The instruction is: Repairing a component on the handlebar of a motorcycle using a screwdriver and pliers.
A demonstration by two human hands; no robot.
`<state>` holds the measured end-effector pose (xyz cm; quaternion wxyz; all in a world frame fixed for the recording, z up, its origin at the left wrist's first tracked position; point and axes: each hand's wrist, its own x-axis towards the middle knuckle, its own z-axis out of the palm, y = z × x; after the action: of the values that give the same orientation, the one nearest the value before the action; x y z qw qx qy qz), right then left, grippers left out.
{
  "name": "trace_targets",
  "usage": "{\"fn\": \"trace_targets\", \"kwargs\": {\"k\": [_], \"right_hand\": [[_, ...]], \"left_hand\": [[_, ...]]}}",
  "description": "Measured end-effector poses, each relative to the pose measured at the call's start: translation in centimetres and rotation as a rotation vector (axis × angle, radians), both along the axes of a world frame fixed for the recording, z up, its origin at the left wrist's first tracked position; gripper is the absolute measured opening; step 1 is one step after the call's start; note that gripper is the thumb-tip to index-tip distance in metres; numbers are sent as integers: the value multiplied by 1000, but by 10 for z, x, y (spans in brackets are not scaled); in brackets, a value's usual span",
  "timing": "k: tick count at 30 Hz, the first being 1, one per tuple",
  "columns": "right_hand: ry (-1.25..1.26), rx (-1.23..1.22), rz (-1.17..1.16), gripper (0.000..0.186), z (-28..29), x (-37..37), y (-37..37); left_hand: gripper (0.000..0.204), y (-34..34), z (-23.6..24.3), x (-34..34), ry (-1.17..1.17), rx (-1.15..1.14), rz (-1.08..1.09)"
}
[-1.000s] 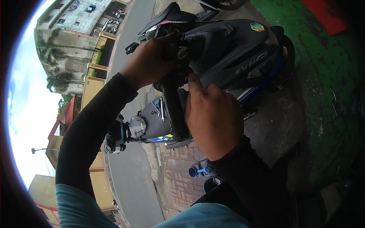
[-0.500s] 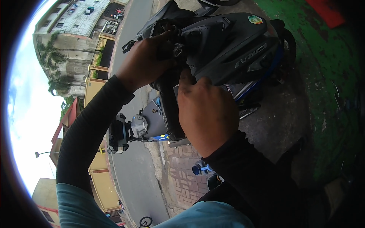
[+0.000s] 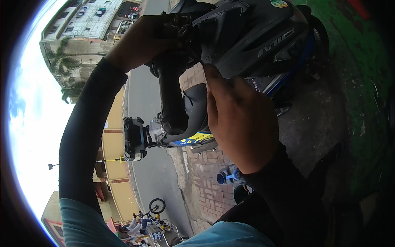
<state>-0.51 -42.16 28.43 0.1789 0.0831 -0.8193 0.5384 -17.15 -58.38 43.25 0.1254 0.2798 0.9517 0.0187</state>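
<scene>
Above the front of a dark scooter [image 3: 263, 45], my left hand [image 3: 144, 41] is closed round the dark control housing [image 3: 183, 35] at the inner end of the handlebar. The black rubber handlebar grip [image 3: 173, 99] extends from there toward me. My right hand [image 3: 242, 119] is beside the grip, its thumb and forefinger pinched together just below the housing. A thin dark piece, perhaps a cable or a slim tool, runs from the fingertips up toward the housing. Shadow hides its kind and the left fingertips.
Behind the grip stands a second motorcycle [image 3: 193, 105] with a dark box [image 3: 134, 139] at its end. A blue container [image 3: 226, 176] is on the brick paving [image 3: 210, 197] below my right wrist. Green-painted floor [image 3: 354, 103] lies right; a three-wheeler [image 3: 160, 230] is on the street.
My right hand has drawn back a little from the housing, showing the thin dark piece between. The handlebar appears turned, and the three-wheeler has come farther into view.
</scene>
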Motion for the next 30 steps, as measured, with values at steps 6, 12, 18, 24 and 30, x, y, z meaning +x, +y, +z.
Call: {"fn": "trace_targets", "kwargs": {"k": [6, 12, 18, 24, 30], "right_hand": [[46, -276, 46, 37, -21, -6, -1], [57, -506, 106, 32, -35, -8, -2], [97, -532, 94, 27, -35, -21, 2], [-59, -542, 128, 21, -9, -20, 16], [-120, -403, 101, 18, 11, -28, 23]], "left_hand": [[56, 0, 12, -4, -95, 9, 35], [62, -4, 16, -4, -117, -46, -1], [47, -5, 14, -9, -107, -11, -5], [52, -9, 13, -6, -130, 63, 11], [57, -8, 14, -6, -138, 58, 13]]}}
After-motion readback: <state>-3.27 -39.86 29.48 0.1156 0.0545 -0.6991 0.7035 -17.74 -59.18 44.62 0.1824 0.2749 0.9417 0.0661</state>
